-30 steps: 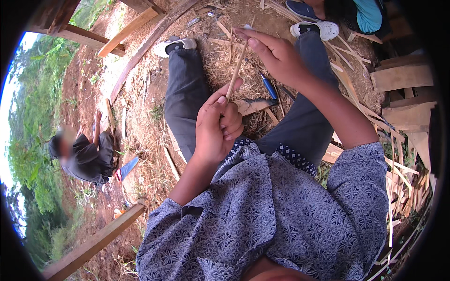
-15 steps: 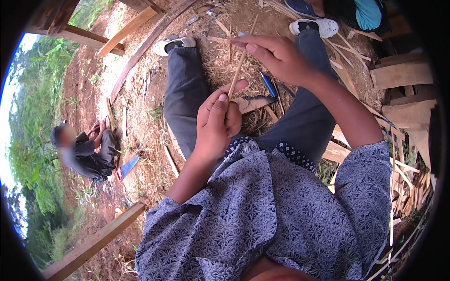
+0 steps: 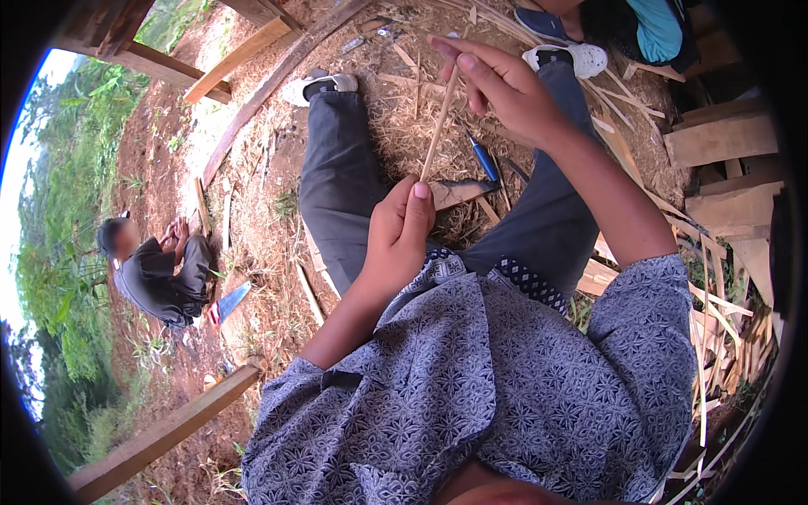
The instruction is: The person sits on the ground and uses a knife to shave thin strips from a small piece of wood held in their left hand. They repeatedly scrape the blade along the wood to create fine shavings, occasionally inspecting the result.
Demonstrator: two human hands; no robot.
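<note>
A thin, pale wooden stick (image 3: 439,133) slants up and away between my hands. My left hand (image 3: 399,225) is closed round its near end, with the thumb laid along it. Farther out, my right hand (image 3: 512,94) has its thumb and fingers closed about the upper part of the stick. The exact finger contact there is partly hidden. On the ground between my legs lies a blue-handled tool (image 3: 482,160), beside a piece of wood (image 3: 453,195) with a dark edge.
Wood shavings (image 3: 396,118) cover the ground between my outstretched legs. Split strips (image 3: 728,328) and stacked planks (image 3: 725,136) lie at the right. A seated person (image 3: 164,269) is at the left, near a wooden post (image 3: 168,433). Another person's shoe (image 3: 547,23) shows at the far right.
My right hand has turned, its fingers now curling down around the stick instead of stretching flat across it. My left hand has shifted slightly right and lower, its fingers drawn in.
</note>
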